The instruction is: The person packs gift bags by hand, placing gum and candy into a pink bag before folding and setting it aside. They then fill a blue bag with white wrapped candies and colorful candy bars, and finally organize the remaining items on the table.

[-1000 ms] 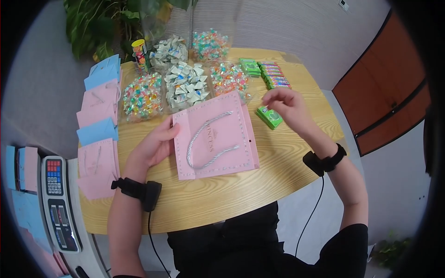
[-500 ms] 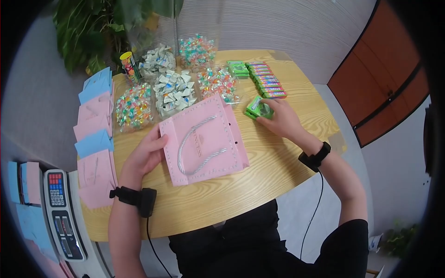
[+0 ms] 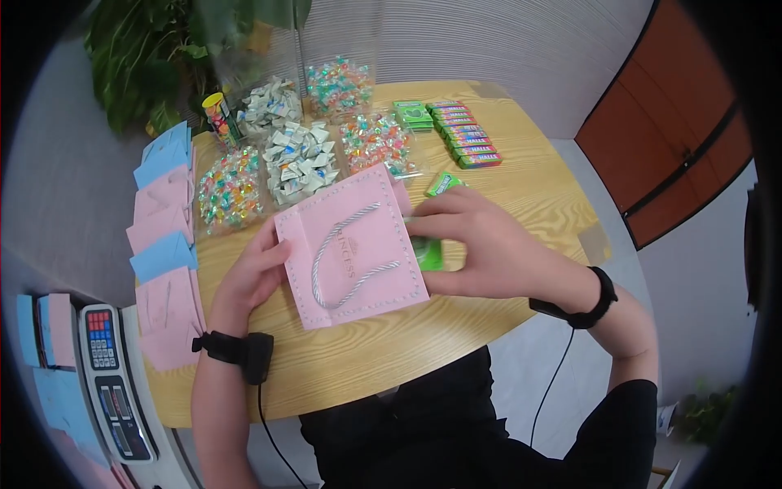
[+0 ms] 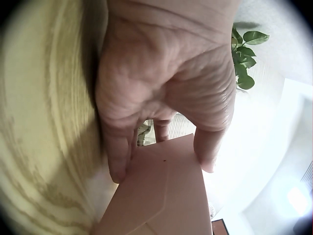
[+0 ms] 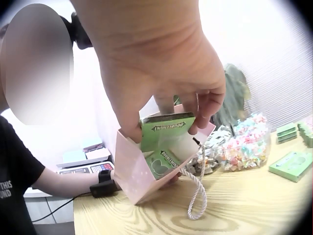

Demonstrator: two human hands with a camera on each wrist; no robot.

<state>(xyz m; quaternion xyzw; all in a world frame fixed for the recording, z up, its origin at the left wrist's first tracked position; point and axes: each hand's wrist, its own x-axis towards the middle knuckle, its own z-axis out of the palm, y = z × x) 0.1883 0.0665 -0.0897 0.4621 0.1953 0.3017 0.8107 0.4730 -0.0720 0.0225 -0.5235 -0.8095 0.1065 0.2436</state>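
Observation:
A pink paper gift bag [image 3: 314, 224] with a silver rope handle lies on its side over the table, its mouth facing right. My left hand [image 3: 259, 265] grips the bag's base end, the thumb on the near face. At the mouth, my right hand [image 3: 497, 244] pinches a green Doublemint gum pack [image 5: 167, 133] between thumb and fingers. The right wrist view shows a second Doublemint pack [image 5: 161, 165] inside the bag, below the held one. Just beyond my right hand, another green gum pack [image 3: 445, 183] lies on the table.
Clear bins of wrapped candies [image 3: 375, 143] and white packets [image 3: 300, 163] stand behind the bag. A row of Halls sticks [image 3: 468, 138] and stacked green packs [image 3: 413, 114] lie at back right. Pink and blue bags [image 3: 167, 277] line the left edge, beside a scale [image 3: 118, 383].
My right hand reached down to the green packs on the table, picked up one and brought it left to the bag's mouth. The left hand keeps its hold on the bag.

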